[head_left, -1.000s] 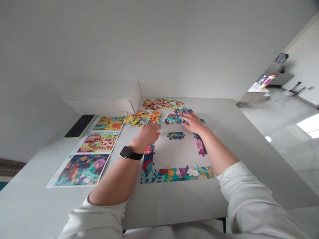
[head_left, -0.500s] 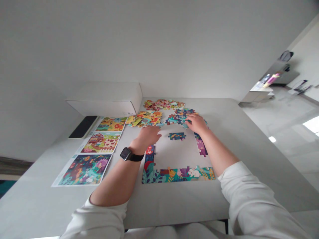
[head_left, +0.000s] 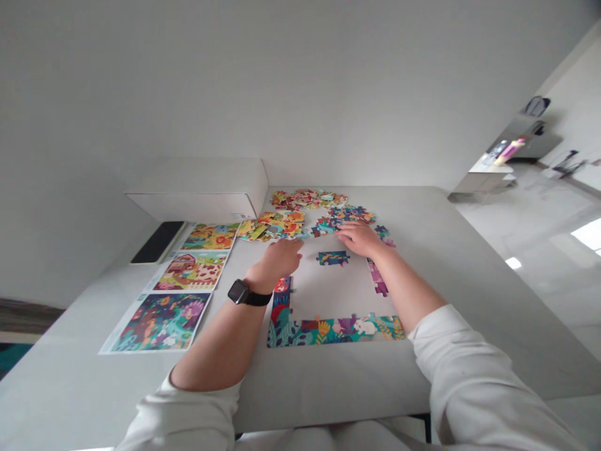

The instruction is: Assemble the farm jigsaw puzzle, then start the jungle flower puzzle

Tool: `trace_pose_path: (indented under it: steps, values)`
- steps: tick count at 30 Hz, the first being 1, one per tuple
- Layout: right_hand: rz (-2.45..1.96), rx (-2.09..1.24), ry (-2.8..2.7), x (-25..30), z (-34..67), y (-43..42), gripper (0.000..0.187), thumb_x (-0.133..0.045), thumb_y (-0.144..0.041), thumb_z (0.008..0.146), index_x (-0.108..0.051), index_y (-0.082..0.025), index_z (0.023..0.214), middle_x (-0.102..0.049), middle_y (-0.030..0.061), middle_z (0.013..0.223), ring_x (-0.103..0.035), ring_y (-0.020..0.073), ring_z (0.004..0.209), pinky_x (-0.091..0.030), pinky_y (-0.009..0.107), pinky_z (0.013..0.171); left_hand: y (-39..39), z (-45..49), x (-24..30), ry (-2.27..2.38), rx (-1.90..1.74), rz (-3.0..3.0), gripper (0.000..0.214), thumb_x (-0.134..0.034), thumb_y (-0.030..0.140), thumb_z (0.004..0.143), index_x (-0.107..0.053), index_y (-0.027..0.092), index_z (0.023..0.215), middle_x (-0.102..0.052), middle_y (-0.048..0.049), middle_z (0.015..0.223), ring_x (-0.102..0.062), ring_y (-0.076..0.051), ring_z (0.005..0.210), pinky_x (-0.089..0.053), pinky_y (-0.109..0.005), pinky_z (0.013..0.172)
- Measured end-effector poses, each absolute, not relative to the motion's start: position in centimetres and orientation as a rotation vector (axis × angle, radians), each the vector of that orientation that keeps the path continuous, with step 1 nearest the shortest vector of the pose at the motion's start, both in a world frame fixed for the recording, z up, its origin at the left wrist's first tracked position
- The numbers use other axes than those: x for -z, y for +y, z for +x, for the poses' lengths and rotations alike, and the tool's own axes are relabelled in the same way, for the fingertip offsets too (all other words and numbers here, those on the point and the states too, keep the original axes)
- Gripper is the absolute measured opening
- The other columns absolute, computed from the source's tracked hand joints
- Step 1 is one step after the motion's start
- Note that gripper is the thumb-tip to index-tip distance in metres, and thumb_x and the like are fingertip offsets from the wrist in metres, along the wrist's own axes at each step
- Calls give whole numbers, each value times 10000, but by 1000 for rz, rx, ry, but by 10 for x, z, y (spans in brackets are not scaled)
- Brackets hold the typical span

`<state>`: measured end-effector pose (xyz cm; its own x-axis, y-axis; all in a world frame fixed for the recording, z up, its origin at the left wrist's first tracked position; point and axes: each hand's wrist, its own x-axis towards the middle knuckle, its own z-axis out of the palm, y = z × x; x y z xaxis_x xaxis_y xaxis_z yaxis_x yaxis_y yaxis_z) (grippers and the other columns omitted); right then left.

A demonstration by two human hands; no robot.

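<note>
The jigsaw puzzle (head_left: 328, 330) lies on a white table (head_left: 328, 388), toward the lower middle of the frame, built so far as an open border: a long joined strip along its near edge, a shorter strip (head_left: 280, 307) up the left side and a short purple strip (head_left: 378, 277) on the right. A small joined cluster (head_left: 333, 258) sits alone in the bare middle. The far edge and most of the inside are left to fill, with loose pieces in three heaps at upper centre: a yellow-orange heap (head_left: 271, 226), a red heap (head_left: 307, 199) and a blue-green heap (head_left: 345, 216). The left hand (head_left: 282, 258), wearing a black watch (head_left: 238, 291), sits just below the yellow-orange heap, fingers together; the right hand (head_left: 359, 239) lies against the blue-green heap. Whether either holds a piece cannot be told. Three printed picture sheets (head_left: 162, 321) lie at left, below a white box (head_left: 197, 197).
</note>
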<state>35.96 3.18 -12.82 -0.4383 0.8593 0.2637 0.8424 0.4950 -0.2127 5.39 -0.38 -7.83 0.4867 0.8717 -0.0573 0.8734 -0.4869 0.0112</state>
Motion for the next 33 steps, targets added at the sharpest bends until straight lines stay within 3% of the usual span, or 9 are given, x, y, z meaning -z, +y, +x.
trace_pose_path:
  steps: [3,7,12,21,24,28,33]
  values:
    - [-1468,31,-2331,125,365,33,287,-572,-307,1065,-853,-249,1059,-817,89,1226,-720,288,1218,-492,469,1139,1,53,78,1594,-96,2647,408,-562,272,1029,-699,226,1410,-729,-106,1434,-658,-304,1359,-516,-425,1158]
    - [-1508,63,-2284,121,367,32,273,-573,-285,1052,-830,-229,980,-825,97,1100,-732,272,1089,-514,415,1048,15,59,82,1550,-283,2600,449,-525,310,1045,-673,217,1459,-687,-100,1502,-635,-277,1400,-500,-388,1186]
    - [-1530,43,-2158,120,369,32,297,-523,-273,1064,-816,-226,1041,-810,104,1110,-718,267,1074,-525,393,1010,48,90,91,1348,-251,2751,508,-533,339,1046,-607,190,1526,-587,-137,1609,-542,-277,1504,-403,-413,1279]
    - [-1562,23,-2065,121,373,33,306,-536,-260,1044,-816,-255,1168,-789,97,1211,-690,272,1187,-511,435,1105,59,119,99,1067,-62,2810,443,-491,450,1085,-648,355,1489,-477,-56,1707,-322,-279,1642,-273,-524,1331]
    - [-1443,-70,-2206,124,368,33,285,-617,-303,1023,-821,-289,1221,-776,72,1278,-678,259,1238,-478,447,1163,66,111,98,1083,-139,2813,421,-495,425,1083,-684,348,1451,-510,-54,1683,-414,-266,1592,-308,-491,1317]
    - [-1417,-104,-2277,129,366,35,229,-667,-355,1012,-863,-302,1117,-772,67,1296,-681,269,1243,-464,464,1178,83,96,92,1159,-251,2826,423,-551,404,1054,-718,248,1409,-709,-113,1455,-635,-270,1378,-449,-427,1213]
    - [-1402,-130,-2216,132,368,37,268,-628,-369,1036,-873,-283,969,-793,67,1231,-711,242,1190,-499,421,1136,88,89,86,1333,-194,2809,517,-687,493,965,-723,191,1382,-727,-141,1409,-639,-313,1352,-468,-439,1191]
